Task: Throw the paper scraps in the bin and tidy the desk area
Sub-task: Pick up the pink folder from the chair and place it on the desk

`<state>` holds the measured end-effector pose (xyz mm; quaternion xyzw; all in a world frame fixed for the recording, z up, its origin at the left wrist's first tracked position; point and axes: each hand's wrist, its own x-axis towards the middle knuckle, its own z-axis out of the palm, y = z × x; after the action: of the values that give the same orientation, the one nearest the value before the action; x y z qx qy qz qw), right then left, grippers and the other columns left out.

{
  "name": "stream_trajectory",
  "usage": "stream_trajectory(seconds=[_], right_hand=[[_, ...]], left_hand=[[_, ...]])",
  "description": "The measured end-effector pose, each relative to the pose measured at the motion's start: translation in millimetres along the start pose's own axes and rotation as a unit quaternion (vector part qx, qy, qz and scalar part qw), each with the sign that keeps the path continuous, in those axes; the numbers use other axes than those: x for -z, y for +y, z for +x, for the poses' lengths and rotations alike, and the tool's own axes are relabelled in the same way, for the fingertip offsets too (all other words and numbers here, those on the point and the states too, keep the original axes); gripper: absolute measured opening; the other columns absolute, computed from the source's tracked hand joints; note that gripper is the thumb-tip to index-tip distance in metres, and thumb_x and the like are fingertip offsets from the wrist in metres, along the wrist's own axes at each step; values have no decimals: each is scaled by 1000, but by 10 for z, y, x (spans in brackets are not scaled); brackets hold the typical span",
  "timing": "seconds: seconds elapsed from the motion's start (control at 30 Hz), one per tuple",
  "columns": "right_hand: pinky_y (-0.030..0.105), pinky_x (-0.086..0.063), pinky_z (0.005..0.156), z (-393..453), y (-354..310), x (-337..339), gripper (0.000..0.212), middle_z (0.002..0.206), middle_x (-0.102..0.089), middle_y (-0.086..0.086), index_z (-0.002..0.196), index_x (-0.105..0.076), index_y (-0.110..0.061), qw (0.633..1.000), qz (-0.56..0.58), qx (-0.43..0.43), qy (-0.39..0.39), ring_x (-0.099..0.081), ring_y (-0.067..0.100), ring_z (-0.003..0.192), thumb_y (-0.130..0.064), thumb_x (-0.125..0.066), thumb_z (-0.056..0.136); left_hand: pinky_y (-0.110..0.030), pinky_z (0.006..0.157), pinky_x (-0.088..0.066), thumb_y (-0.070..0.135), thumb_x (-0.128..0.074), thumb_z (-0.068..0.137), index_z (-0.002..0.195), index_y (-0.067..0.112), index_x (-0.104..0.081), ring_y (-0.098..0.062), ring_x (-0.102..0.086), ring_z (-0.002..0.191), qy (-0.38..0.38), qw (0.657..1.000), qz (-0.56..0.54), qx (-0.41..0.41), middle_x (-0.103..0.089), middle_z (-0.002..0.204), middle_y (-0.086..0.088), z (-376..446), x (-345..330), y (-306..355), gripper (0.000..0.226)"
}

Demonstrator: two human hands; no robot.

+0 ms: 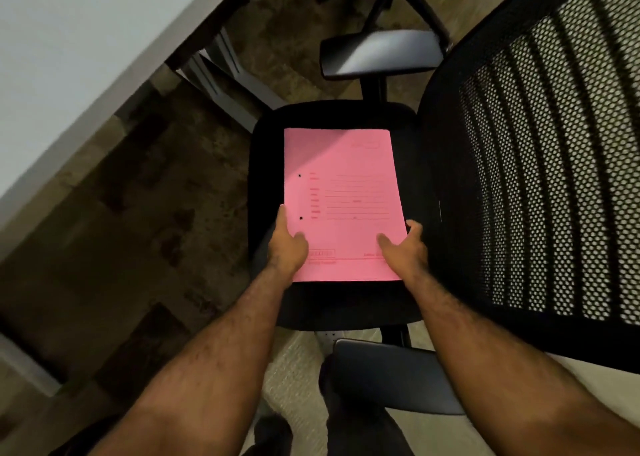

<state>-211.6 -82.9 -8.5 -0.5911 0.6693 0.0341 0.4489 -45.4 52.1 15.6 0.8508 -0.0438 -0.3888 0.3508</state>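
Observation:
A pink paper folder [343,192] with printed lines and two punched holes lies flat over the black seat [266,165] of an office chair. My left hand [289,244] grips its near left edge, thumb on top and fingers underneath. On the near right edge my right hand [405,244] holds it the same way. No paper scraps and no bin are in view.
The chair's mesh backrest [540,165] rises at the right, with one armrest [381,54] beyond the seat and another [391,372] close to me. A white desk top [79,50] fills the upper left, its dark legs [221,75] standing on the brown floor.

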Motion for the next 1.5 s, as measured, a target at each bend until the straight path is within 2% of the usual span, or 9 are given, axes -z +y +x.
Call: stream_trajectory(seconds=[0.17, 0.3, 0.47, 0.63, 0.73, 0.97, 1.27, 1.43, 1.5], right_hand=[[38, -53, 86, -438, -132, 194, 70, 129, -61, 6, 146, -30, -25, 997, 25, 61, 41, -61, 28, 110, -30, -68, 87], [34, -51, 83, -861, -189, 311, 64, 125, -60, 4, 144, -34, -28, 992, 50, 104, 59, -58, 23, 106, -29, -66, 88], [34, -48, 89, -1462, -263, 407, 60, 124, -59, 8, 142, -39, -24, 981, 74, 154, 96, -58, 27, 108, -27, -64, 87], [23, -42, 73, -2043, -588, 428, 61, 117, -54, 4, 142, -39, -27, 966, 88, 210, 122, -53, 18, 94, -26, -64, 86], [17, -35, 61, -2383, -917, 366, 55, 109, -53, 2, 136, -44, -29, 951, 82, 270, 126, -51, 15, 87, -24, -63, 85], [31, -46, 73, -3146, -1713, -176, 46, 108, -51, 1, 130, -47, -27, 921, 32, 381, 76, -54, 18, 91, -24, -59, 87], [16, -42, 67, -4204, -2443, -1334, 40, 105, -54, -1, 122, -50, -22, 869, -13, 495, -25, -55, 15, 90, -19, -59, 83], [28, -49, 82, -4646, -2795, -1886, 42, 112, -50, -2, 123, -45, -22, 846, -57, 522, -94, -52, 14, 96, -18, -60, 84], [23, -49, 79, -4811, -2978, -2081, 40, 110, -49, -3, 120, -44, -24, 828, -70, 542, -129, -52, 13, 94, -17, -60, 83]], left_hand=[[-34, 102, -44, 8, -45, 94, 152, 26, -25, -25, -55, 115, 26, 999, 8, -27, -55, 136, -8, -321, 241, 218, 63], [-25, 83, -44, 11, -45, 91, 150, 31, -25, -18, -56, 97, 34, 996, 29, -79, -60, 124, -4, -690, 531, 376, 66], [-31, 84, -48, 14, -48, 88, 145, 32, -27, -23, -59, 99, 37, 987, 34, -151, -60, 117, 0, -1226, 950, 483, 64], [-18, 59, -42, 15, -50, 83, 121, 43, -36, -2, -57, 78, 67, 971, 4, -231, -59, 94, 16, -1594, 1493, 536, 49], [-18, 58, -41, 18, -50, 84, 117, 40, -38, -6, -59, 81, 102, 965, -6, -244, -59, 96, 13, -1717, 1917, 500, 42], [-17, 57, -48, 19, -53, 89, 118, 34, -39, -3, -59, 80, 205, 945, -31, -252, -58, 101, 14, -1927, 3113, 155, 35], [-26, 65, -52, 21, -57, 90, 123, 27, -39, -16, -61, 91, 334, 922, -61, -187, -58, 108, 4, -2206, 4616, -688, 38], [-17, 55, -45, 22, -57, 91, 121, 25, -42, -14, -59, 83, 386, 905, -72, -161, -60, 108, 4, -2238, 5265, -1076, 34], [-18, 57, -46, 21, -57, 91, 122, 23, -43, -16, -60, 86, 403, 900, -78, -147, -61, 110, 1, -2217, 5510, -1203, 34]])
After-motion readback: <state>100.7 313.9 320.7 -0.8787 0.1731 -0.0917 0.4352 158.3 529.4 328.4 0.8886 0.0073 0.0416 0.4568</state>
